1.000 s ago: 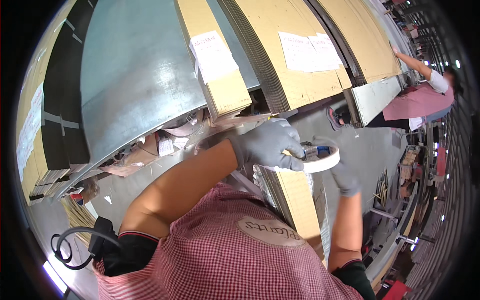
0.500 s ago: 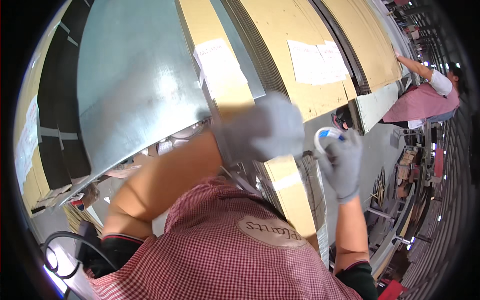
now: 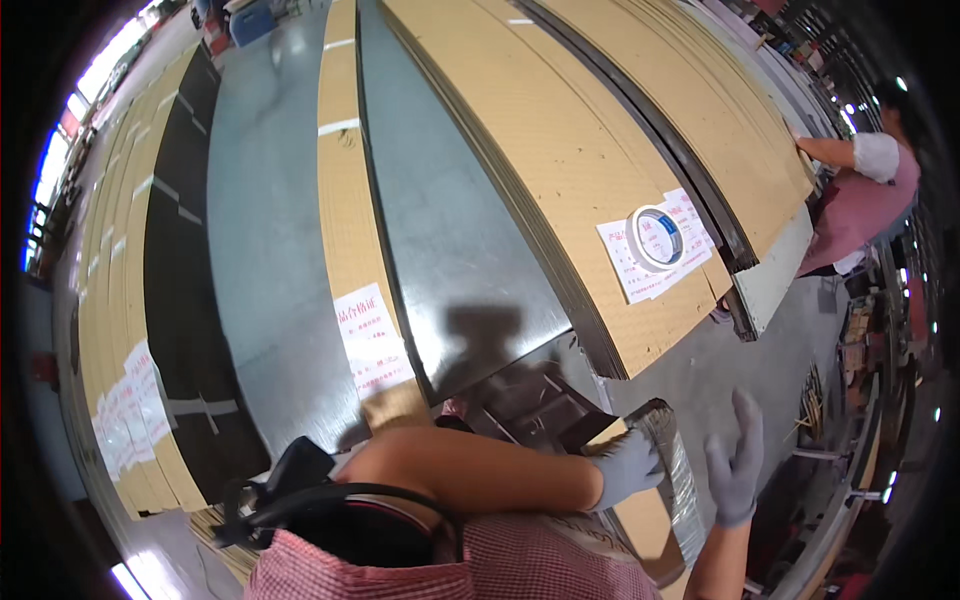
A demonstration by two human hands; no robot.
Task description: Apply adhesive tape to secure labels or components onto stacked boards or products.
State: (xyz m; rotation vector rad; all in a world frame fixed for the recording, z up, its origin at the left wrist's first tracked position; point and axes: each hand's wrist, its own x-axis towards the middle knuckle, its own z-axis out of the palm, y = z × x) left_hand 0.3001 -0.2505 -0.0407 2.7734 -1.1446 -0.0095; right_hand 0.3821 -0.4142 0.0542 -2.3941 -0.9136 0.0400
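Note:
My left hand [image 3: 628,470], in a grey glove, reaches across my front with its forearm laid toward the right. Its fingers curl over the top of a narrow cardboard-faced bundle [image 3: 642,520]; the palm side is hidden. To the right, my gloved right hand [image 3: 735,460] is raised with fingers spread and nothing in it. A roll of white tape [image 3: 655,238] with a blue inner patch lies on paper labels [image 3: 625,265] atop a wide cardboard-topped stack [image 3: 560,170].
A narrow cardboard-topped stack [image 3: 350,210] with a label lies on the grey metal table [image 3: 270,250]. Dark-sided stacks [image 3: 120,330] stand at the left. Plastic-wrapped material [image 3: 675,465] sits between my hands. Another person [image 3: 865,205] works at the far right, one hand on a further stack [image 3: 700,120].
The tape roll has gone from my right hand onto the labels on the wide stack. My left hand has come down and nearer to me. The view has shifted, showing more of the table.

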